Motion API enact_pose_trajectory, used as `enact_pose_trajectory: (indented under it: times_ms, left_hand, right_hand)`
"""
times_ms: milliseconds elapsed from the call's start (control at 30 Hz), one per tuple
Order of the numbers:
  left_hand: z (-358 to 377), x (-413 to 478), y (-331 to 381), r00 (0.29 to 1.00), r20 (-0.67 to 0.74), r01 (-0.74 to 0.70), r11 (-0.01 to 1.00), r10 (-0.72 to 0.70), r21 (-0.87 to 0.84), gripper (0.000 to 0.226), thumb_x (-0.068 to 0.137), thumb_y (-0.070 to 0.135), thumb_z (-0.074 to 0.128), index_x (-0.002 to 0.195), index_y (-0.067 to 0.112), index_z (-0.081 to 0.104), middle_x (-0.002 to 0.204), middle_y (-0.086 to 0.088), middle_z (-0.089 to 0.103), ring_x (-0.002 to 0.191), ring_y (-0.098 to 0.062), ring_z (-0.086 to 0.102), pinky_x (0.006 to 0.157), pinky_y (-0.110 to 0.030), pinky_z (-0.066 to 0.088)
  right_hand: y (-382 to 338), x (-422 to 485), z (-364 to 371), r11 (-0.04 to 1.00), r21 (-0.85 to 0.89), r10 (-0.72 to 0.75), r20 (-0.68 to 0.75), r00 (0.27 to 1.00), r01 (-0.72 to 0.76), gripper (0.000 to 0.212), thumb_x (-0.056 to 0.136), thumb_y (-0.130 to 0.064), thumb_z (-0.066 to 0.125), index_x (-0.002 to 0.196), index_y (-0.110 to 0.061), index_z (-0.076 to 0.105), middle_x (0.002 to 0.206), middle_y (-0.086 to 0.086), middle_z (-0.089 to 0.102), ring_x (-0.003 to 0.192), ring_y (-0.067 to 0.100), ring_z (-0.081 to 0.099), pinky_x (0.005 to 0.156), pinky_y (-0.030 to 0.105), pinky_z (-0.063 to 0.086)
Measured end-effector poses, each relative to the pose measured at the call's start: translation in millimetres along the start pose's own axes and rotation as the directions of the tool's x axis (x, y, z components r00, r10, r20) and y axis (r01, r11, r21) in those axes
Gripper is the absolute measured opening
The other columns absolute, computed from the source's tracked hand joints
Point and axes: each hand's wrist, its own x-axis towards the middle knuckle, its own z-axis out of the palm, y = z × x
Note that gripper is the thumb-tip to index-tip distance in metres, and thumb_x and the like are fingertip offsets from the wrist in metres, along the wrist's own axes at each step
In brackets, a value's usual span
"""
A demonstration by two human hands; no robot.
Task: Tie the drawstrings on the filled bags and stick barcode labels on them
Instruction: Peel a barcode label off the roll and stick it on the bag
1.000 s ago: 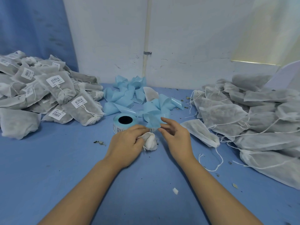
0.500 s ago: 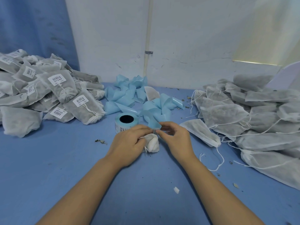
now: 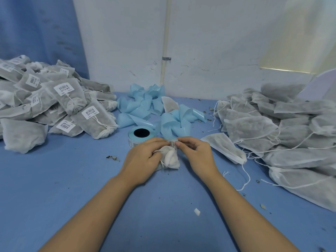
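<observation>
A small white tied bag (image 3: 171, 159) lies on the blue table in front of me. My left hand (image 3: 143, 157) lies over its left side with fingers curled on it. My right hand (image 3: 196, 153) pinches a white barcode label (image 3: 173, 143) just above the bag, and my left fingertips meet it there. The label roll (image 3: 141, 135) with its blue backing stands right behind my hands.
A heap of tied, labelled bags (image 3: 54, 106) fills the left side. A heap of unlabelled bags (image 3: 281, 131) with loose drawstrings fills the right. Curled blue backing strips (image 3: 154, 110) lie at the back against the white wall. Leaf crumbs (image 3: 112, 157) dot the table.
My right hand came in to the roll and now pinches a barcode label above the bag. My left hand stayed on the bag and its fingertips rose to meet the label.
</observation>
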Motion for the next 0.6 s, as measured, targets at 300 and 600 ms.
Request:
enact_pose_trajectory:
  times_ms: [300, 600]
  left_hand:
    - [-0.2, 0.7, -2.1, 1.0, -0.008, 0.007, 0.999, -0.007, -0.032, 0.048, 0.075, 0.019, 0.038, 0.112, 0.024, 0.069, 0.104, 0.039, 0.053, 0.106, 0.002, 0.053, 0.092, -0.025, 0.044]
    - [-0.5, 0.7, -2.5, 1.0, -0.012, 0.003, 0.998, -0.004, -0.059, 0.047, 0.075, 0.017, 0.04, 0.111, 0.022, 0.069, 0.11, 0.026, 0.06, 0.109, -0.004, 0.056, 0.094, -0.036, 0.045]
  right_hand:
    - [-4.2, -0.3, -4.3, 0.997, 0.073, 0.012, 0.034, 0.999, -0.015, 0.018, 0.09, -0.005, 0.062, 0.086, -0.019, 0.073, 0.079, -0.01, 0.074, 0.075, -0.001, 0.067, 0.068, 0.008, 0.046]
    - [-6.8, -3.8, -3.7, 0.999, 0.048, 0.004, 0.069, 0.998, -0.007, 0.013, 0.083, -0.009, 0.071, 0.088, -0.021, 0.074, 0.09, -0.003, 0.075, 0.087, 0.008, 0.068, 0.08, 0.018, 0.051]
